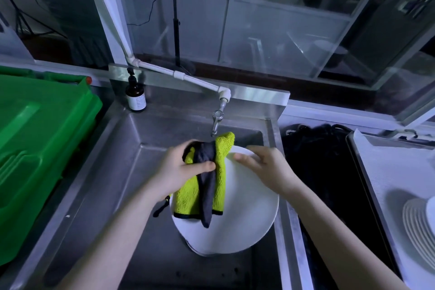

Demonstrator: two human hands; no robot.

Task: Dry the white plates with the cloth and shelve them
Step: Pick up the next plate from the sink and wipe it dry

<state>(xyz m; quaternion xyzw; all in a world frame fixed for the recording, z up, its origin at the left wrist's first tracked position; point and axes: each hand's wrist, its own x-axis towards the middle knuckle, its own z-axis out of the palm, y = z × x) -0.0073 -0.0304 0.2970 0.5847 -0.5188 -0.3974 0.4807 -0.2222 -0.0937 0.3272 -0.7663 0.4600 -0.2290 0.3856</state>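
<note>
Over the steel sink (131,172) I hold a large white plate (247,214), tilted toward me. My right hand (266,169) grips its upper rim, thumb on the face and fingers behind. My left hand (181,169) grips a bunched yellow-green and dark grey cloth (211,186), which hangs down over the left part of the plate's face. More white plate edges show under the held plate's lower rim. A stack of white plates (421,223) stands at the right edge on a white tray.
A tap (216,122) on a white pipe hangs just above the cloth. A brown pump bottle (135,94) stands at the sink's back left corner. A green plastic bin (40,143) fills the left side. A dark tangled heap (320,160) lies between sink and tray (381,172).
</note>
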